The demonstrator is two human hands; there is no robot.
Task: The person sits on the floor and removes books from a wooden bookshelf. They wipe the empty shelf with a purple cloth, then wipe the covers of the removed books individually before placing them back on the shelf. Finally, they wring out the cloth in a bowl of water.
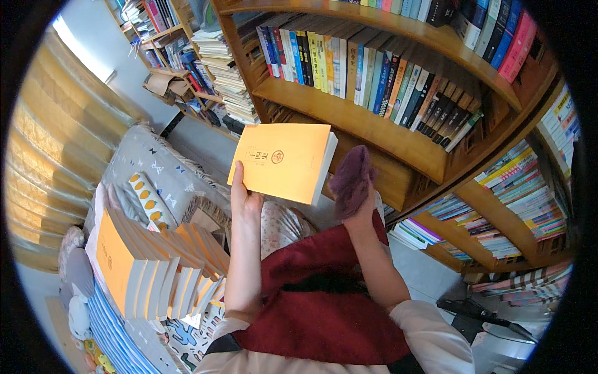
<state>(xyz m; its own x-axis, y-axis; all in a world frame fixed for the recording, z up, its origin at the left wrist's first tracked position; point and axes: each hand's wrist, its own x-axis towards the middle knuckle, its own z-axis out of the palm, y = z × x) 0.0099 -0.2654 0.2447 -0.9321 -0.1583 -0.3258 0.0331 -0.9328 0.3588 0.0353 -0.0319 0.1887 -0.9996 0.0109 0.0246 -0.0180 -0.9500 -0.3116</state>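
My left hand (246,196) grips a thick yellow paperback book (289,163) by its near left corner, thumb on the front cover. The cover faces up and bears writing and a round emblem. In my right hand (362,205) is a bunched purple cloth (353,180), held just right of the book and apart from it. The cloth hides most of the right fingers. To the left, a row of similar yellow books (159,266) stands on the bed, leaning against one another.
A wooden bookcase (317,100) with a row of upright books (364,70) rises ahead. Stacked books fill a lower shelf unit (490,205) at right. The bed (140,159) with pillows lies left, near a yellow curtain (60,154). A pile of papers (229,75) stands behind.
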